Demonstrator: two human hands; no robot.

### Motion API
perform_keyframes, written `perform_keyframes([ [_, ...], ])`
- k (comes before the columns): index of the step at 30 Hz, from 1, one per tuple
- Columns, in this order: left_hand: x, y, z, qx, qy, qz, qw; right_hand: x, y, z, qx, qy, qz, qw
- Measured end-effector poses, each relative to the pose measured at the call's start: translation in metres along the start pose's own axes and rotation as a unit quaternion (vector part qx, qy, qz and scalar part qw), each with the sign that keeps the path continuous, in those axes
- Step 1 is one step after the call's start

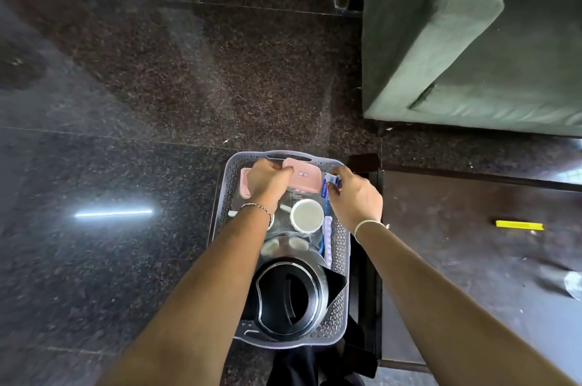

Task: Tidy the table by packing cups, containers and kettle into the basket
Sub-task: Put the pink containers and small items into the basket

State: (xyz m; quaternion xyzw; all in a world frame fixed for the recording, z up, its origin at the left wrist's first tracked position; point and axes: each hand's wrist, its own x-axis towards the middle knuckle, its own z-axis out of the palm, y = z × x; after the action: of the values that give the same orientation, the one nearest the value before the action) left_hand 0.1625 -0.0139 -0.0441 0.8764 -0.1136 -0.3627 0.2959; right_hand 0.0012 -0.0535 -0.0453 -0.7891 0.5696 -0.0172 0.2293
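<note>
the dark polished floor (119, 108) fills the left of the view, and nothing of the task lies on it. the step in hand, as i judge it, is settling the last small pieces into the far end of the basket (223, 196), which already looks nearly full.

the left hand (267, 179) is curled over the near edge of the pink container (304, 177), fingers on top and the palm toward the person, so the grip is closed on it. the container sits against the far wall of the basket, just under the handle slot, with most of its lid showing to the right of the knuckles. to do this well, press it down flat and back into the corner rather than leaving it tipped on what lies beneath, and let go only once it sits level.

nearer the person, the white cup (307, 215) stands upright mid-basket, between the two wrists, and the black kettle (291, 297) fills the near end, its spout toward the right wall.

the right hand (352, 196) pinches a small blue and white packet (330, 181) between thumb and fingertips, a narrow hold, just inside the basket's far right corner and beside the pink container. it should slide down along the right wall, where a pale strip (327, 240) already stands, clear of the cup's rim so nothing tips.

further right, the dark table (456, 259) carries a yellow stick-like object (519, 225); what it is i cannot tell.
</note>
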Motion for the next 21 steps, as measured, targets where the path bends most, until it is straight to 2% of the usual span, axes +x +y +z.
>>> perform_keyframes([
  [11, 0.005, -0.009, 0.003, 0.058, -0.034, 0.026, 0.997, 0.002, 0.016, 0.002, -0.071, 0.010, -0.092, 0.993],
  [16, 0.004, -0.013, -0.001, 0.136, -0.017, 0.100, 0.985, 0.010, 0.016, 0.006, -0.104, -0.014, -0.121, 0.987],
  [21, 0.005, -0.015, -0.002, 0.153, -0.016, 0.125, 0.980, 0.018, 0.017, 0.009, -0.171, -0.042, -0.131, 0.976],
])
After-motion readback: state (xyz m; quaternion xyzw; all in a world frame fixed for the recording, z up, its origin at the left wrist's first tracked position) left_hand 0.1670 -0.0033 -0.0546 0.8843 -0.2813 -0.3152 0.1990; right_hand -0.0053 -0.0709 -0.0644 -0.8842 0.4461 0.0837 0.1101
